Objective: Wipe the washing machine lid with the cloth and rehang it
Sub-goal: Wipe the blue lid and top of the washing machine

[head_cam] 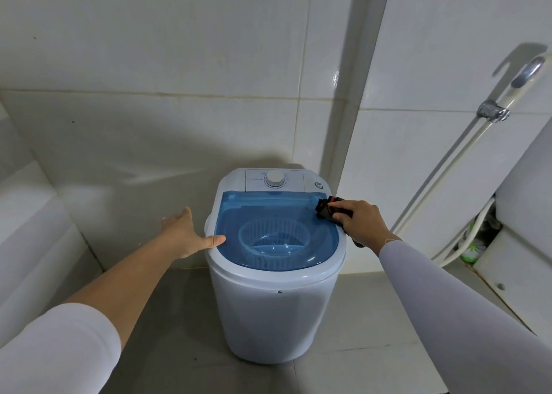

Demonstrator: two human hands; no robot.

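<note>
Room: white glazed wall tiles rose behind and to both sides, over a grey tiled floor.
Machine: a small white plastic top-loading washing machine stood on the floor at the centre of the view, against the back wall.
Lid: the translucent blue plastic lid lay shut on top of the machine; a white slotted spin basket showed through it.
Controls: a white round timer dial sat on the panel at the lid's 12 o'clock edge.
Cloth: a dark cloth with red patches was bunched on the lid's corner at about 2 o'clock, pressed to the blue surface, with a dark end trailing under the wrist past the lid's rim.
Right hand: the right hand was closed around the cloth, fingers curled over it, knuckles up; a pale grey sleeve covered the forearm.
Left hand: the left hand was spread flat and held nothing; its thumb tip touched the machine's rim at about 9 o'clock, the fingers pointing at the wall.
Hose: a cream hose with a chrome spray head hung on the right wall at 3 o'clock from the machine, well apart.
Fixture: part of a white fixture showed at the right edge.
</note>
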